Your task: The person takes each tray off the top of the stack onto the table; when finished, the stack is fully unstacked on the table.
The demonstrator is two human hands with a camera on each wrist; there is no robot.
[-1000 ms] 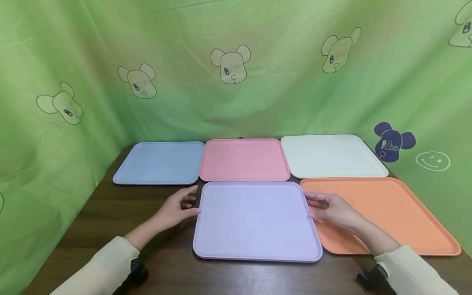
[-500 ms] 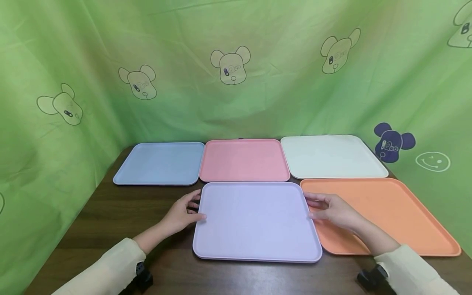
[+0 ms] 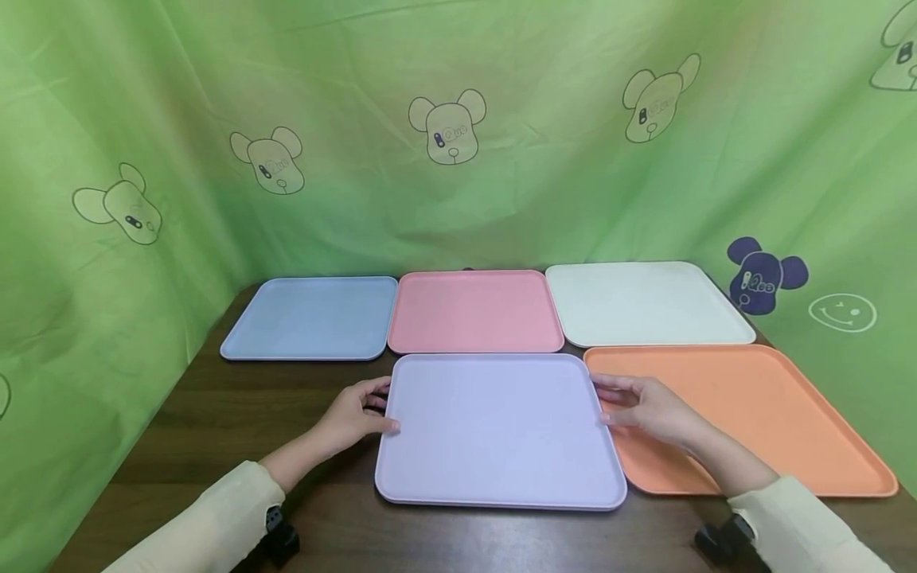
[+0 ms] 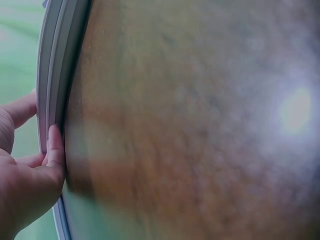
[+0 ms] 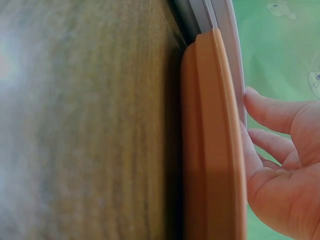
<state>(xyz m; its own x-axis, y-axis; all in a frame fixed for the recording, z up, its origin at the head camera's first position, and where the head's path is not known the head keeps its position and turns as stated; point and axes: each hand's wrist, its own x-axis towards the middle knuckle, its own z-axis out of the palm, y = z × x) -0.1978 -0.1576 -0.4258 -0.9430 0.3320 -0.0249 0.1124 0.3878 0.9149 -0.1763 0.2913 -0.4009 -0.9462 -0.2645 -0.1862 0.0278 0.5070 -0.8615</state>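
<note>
A lavender tray lies flat at the front middle of the table. My left hand holds its left edge, thumb over the rim and fingers along the side. Layered rims of the tray show in the left wrist view, suggesting a stack. On the opposite edge my right hand grips the rim between thumb and fingers, reaching across an orange tray. The right wrist view has the orange tray's side beside the fingers, partly hiding the lavender edge.
Along the back stand a blue tray, a pink tray and a white tray, side by side. Dark wooden table shows at left and in front. A green curtain hangs behind.
My left hand has moved right and slightly nearer, its thumb now over the lavender tray's rim. The right hand and all the trays have kept their places.
</note>
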